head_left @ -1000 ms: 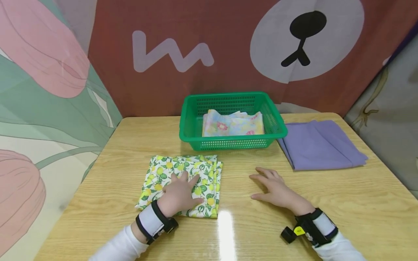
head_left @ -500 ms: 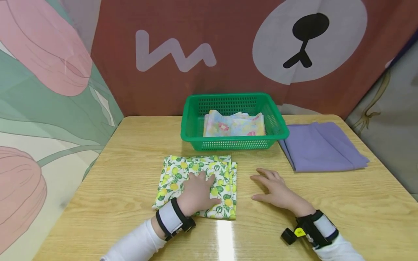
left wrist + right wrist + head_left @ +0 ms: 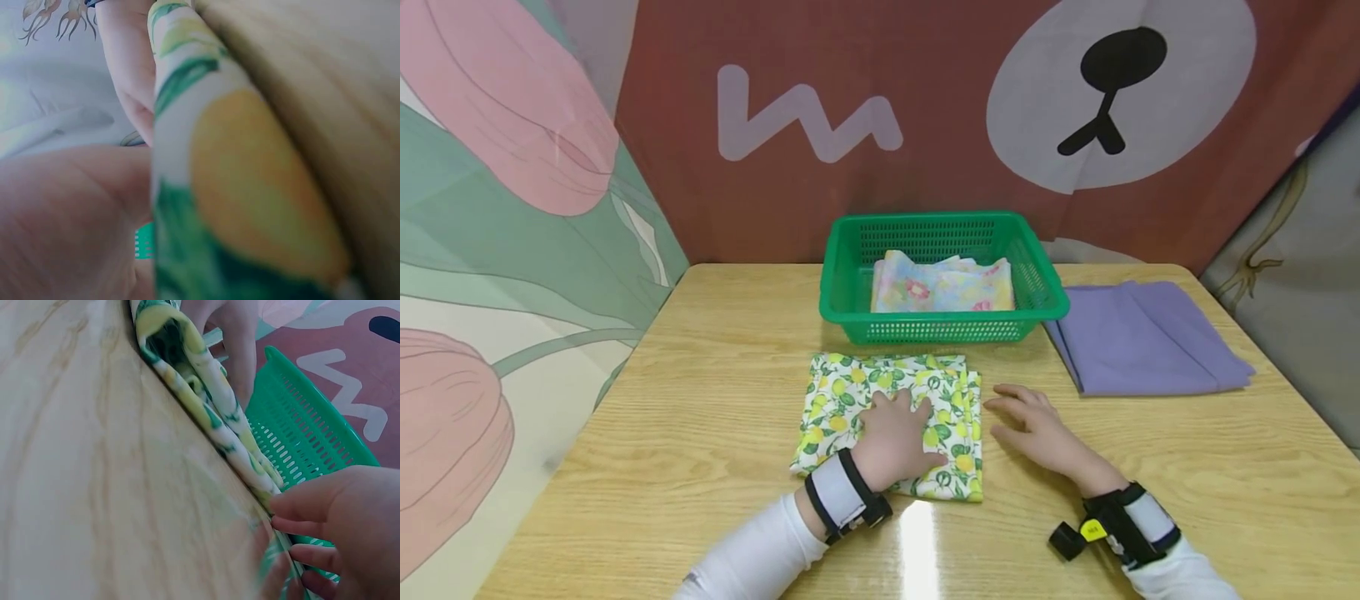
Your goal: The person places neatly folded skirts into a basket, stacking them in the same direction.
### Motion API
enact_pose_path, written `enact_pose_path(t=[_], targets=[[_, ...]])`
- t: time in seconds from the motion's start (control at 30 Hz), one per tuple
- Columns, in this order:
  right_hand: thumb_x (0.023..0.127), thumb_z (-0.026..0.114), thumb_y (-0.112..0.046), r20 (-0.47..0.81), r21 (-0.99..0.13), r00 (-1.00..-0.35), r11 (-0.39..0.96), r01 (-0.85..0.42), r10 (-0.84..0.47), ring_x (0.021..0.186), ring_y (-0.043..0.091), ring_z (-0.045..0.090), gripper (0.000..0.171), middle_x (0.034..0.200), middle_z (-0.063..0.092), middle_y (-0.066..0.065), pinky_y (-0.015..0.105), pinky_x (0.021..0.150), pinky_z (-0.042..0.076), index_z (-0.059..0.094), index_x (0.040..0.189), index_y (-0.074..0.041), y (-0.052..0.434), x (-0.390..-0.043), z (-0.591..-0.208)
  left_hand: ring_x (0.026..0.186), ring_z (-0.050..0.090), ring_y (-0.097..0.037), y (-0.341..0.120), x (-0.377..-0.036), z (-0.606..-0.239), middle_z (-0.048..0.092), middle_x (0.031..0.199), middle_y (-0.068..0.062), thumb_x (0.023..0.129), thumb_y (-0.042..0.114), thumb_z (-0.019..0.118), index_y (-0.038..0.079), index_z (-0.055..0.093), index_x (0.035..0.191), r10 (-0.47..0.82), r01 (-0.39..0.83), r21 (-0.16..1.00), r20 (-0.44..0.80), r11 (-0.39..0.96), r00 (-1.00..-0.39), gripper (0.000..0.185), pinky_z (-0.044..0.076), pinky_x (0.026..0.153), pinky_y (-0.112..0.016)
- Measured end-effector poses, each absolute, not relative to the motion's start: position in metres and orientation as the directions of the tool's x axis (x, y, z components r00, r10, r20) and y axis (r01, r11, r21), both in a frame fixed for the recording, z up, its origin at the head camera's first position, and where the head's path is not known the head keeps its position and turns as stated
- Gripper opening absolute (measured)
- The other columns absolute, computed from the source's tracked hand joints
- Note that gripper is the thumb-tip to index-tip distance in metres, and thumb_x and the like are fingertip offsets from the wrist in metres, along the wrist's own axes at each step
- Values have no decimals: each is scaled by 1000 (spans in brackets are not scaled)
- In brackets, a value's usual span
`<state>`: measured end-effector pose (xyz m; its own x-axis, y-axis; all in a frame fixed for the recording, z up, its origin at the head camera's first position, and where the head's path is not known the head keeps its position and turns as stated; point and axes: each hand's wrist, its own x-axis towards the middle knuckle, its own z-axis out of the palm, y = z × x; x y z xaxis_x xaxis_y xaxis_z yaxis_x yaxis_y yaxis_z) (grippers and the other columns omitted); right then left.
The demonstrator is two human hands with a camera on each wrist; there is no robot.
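Note:
A folded cloth with a lemon print (image 3: pixel 835 400) lies flat on the wooden table in front of the basket. My left hand (image 3: pixel 895 437) rests on top of it with the fingers spread. Just off the cloth's right edge is my right hand (image 3: pixel 1037 429), its fingers loosely bent and nothing held. In the right wrist view the folded layers of the lemon cloth (image 3: pixel 212 406) show edge-on, with the right fingers (image 3: pixel 306 506) close to them; whether they touch cannot be told. The left wrist view is filled by the lemon cloth (image 3: pixel 244 181) and part of the left hand (image 3: pixel 69 212).
A green plastic basket (image 3: pixel 943 329) stands at the back of the table (image 3: pixel 700 375), holding a folded pastel floral cloth (image 3: pixel 940 287). To its right lies a folded purple cloth (image 3: pixel 1150 342). Behind hangs a printed curtain (image 3: pixel 940 175).
My left hand has slid the lemon cloth to the right across the table, until its edge is near my right hand. The right hand has barely moved.

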<state>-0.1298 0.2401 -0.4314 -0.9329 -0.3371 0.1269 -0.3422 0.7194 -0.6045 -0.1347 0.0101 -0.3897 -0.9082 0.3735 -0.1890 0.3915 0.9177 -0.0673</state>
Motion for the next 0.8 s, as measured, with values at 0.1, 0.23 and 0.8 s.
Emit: enact_pose_path(t=[0.1, 0.23, 0.8], targets=[[94, 58, -16, 107, -683, -953, 676, -278, -284, 127, 46, 34, 31, 137, 46, 23, 63, 99, 31, 61, 120, -1, 240, -132, -430, 107, 50, -38, 20, -135, -391, 50, 130, -11, 75, 76, 54, 25, 42, 144, 368, 387, -78, -185, 919, -911, 86, 51, 74, -51], [97, 52, -21, 63, -790, -985, 596, -146, -158, 127, 42, 40, 32, 134, 50, 24, 57, 102, 35, 62, 118, 3, 241, -135, -428, 107, 50, -37, 33, -136, -391, 49, 132, -10, 74, 77, 53, 27, 41, 144, 360, 380, -90, -181, 921, -915, 86, 51, 74, -50], [104, 33, -29, -68, -912, -990, 396, 111, 121, 135, 35, 33, 47, 141, 42, 23, 48, 112, 26, 53, 124, 9, 245, -137, -420, 103, 51, -31, 76, -139, -393, 50, 131, -4, 71, 83, 49, 34, 43, 141, 324, 342, -109, -153, 933, -934, 85, 49, 66, -42]])
